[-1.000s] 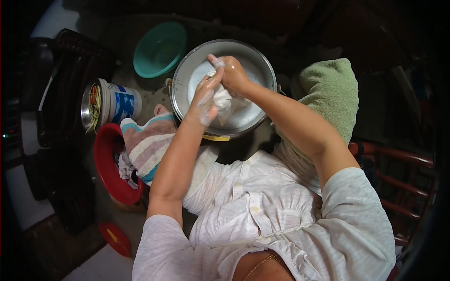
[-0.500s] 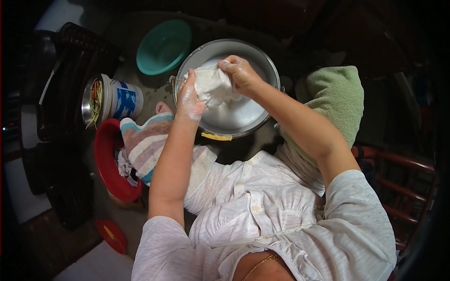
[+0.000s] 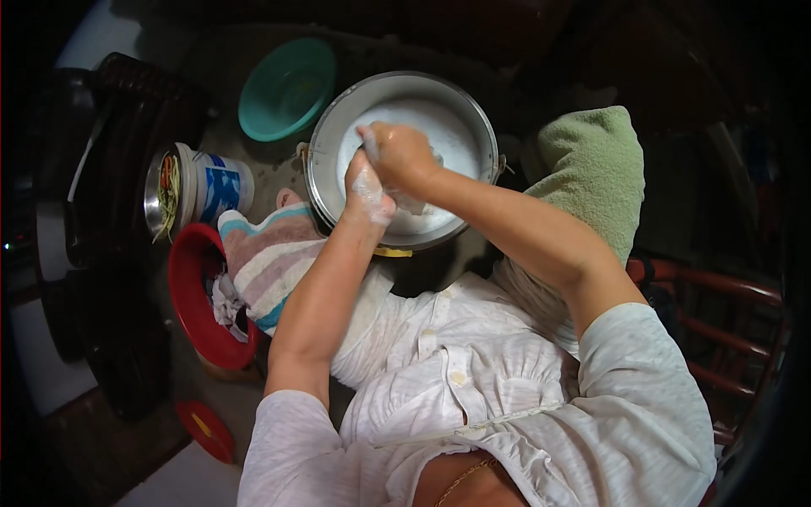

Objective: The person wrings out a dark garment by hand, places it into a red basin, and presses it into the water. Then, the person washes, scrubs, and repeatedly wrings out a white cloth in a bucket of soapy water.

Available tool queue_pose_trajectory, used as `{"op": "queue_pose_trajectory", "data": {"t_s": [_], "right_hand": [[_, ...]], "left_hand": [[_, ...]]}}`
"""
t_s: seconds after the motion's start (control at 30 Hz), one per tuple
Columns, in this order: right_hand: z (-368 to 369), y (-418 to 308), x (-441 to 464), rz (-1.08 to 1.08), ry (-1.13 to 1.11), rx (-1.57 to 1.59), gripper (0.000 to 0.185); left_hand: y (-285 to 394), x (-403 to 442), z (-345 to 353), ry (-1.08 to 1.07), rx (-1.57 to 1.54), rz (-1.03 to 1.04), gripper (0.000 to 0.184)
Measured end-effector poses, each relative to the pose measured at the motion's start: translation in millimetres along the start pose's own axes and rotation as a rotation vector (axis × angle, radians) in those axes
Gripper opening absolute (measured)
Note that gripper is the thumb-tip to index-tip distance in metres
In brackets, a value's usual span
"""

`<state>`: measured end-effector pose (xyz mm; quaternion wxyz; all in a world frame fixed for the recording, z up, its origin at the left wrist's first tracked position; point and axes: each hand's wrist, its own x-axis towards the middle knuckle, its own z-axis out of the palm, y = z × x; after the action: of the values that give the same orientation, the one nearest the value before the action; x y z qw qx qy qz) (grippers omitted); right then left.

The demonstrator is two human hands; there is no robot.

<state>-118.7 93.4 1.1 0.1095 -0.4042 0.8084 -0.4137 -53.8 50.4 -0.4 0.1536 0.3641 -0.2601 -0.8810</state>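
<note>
Over a large round metal pot of foamy water, my two hands are pressed together. A white cloth is bunched between them, mostly hidden, with a bit hanging below toward the suds. My left hand, foam on its wrist, is closed on the cloth from the left side. Coming from the right, my right hand is a closed fist on top of the cloth, its knuckles against the left fingers.
A teal basin stands behind the pot on the left. Left of my knee are a white bucket with a metal bowl of vegetable strips against it, and a red basin holding cloth. A striped towel and a green towel cover my knees.
My hands have come together; the cloth, spread between them before, is now bunched up and mostly hidden. The right hand has moved left and turned over the left hand.
</note>
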Motion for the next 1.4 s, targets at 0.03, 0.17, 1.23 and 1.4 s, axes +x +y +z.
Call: {"op": "queue_pose_trajectory", "data": {"t_s": [0.03,0.17,1.23,1.4], "right_hand": [[3,-8,-5,0.004,0.004,0.002,0.024],[14,-20,-25,-0.175,0.052,0.061,0.025],[8,56,19,0.451,-0.283,0.601,0.052],[-14,60,28,0.666,-0.462,1.2,0.034]], "left_hand": [[3,2,-7,-0.001,0.005,-0.003,0.039],[4,41,-73,-0.409,-0.087,-0.208,0.037],[15,5,-4,-0.109,-0.072,-0.028,0.044],[36,15,-28,-0.055,0.019,0.13,0.026]]}}
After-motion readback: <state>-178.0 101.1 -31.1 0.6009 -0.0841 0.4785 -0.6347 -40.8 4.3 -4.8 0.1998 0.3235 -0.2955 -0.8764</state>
